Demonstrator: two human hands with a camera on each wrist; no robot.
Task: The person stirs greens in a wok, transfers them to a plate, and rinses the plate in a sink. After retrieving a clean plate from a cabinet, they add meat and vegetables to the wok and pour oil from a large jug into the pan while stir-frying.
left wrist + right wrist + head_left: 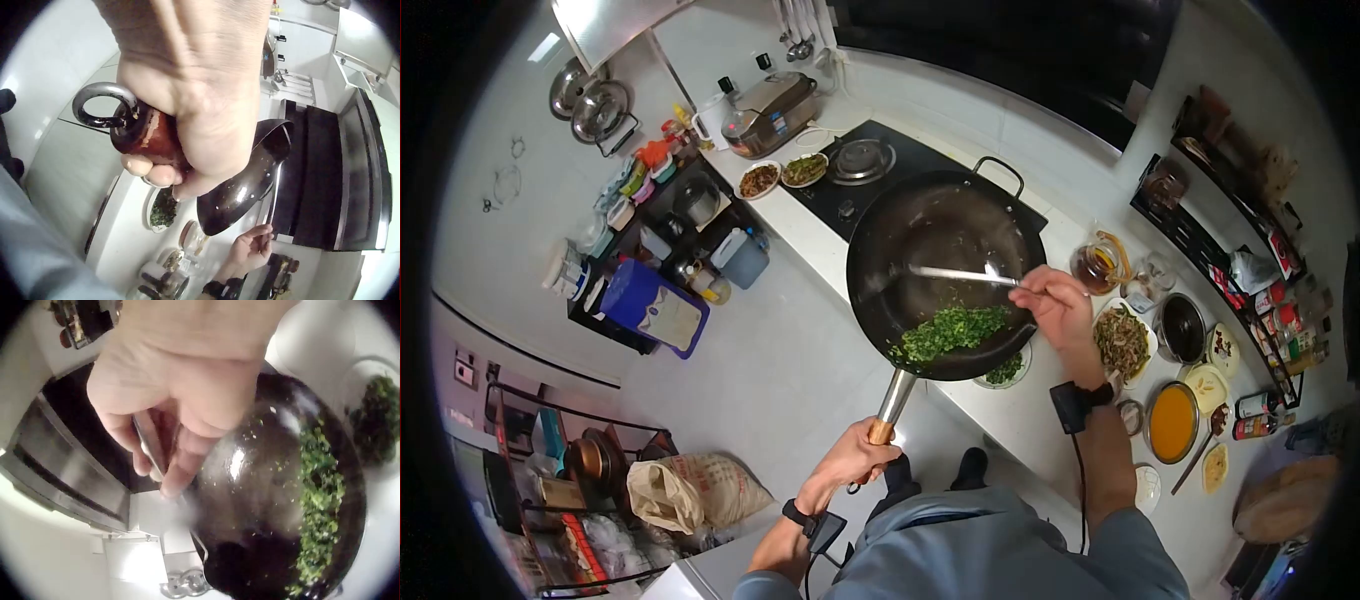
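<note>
A dark wok point(940, 215) is tilted over the counter's front edge, in front of the hob. Chopped greens point(950, 332) lie heaped along its near side, with small bits scattered over the bare metal. My left hand point(860, 455) grips the wooden end of the wok's handle point(897, 395); in the left wrist view a metal ring point(103, 105) sticks out behind the fist. Across the wok, my right hand point(1055, 305) holds a long metal cooking utensil point(960, 273) by its handle. The utensil's far end is blurred over the wok's interior.
A dish of chopped greens point(1005, 372) sits beneath the wok's right side. Right of it stand a plate of shredded food point(1122, 345), a glass jug point(1097, 265), a dark pot point(1181, 328) and a bowl of orange liquid point(1173, 423). Two small dishes, one of browned food point(759, 181), stand left of the hob point(875, 140).
</note>
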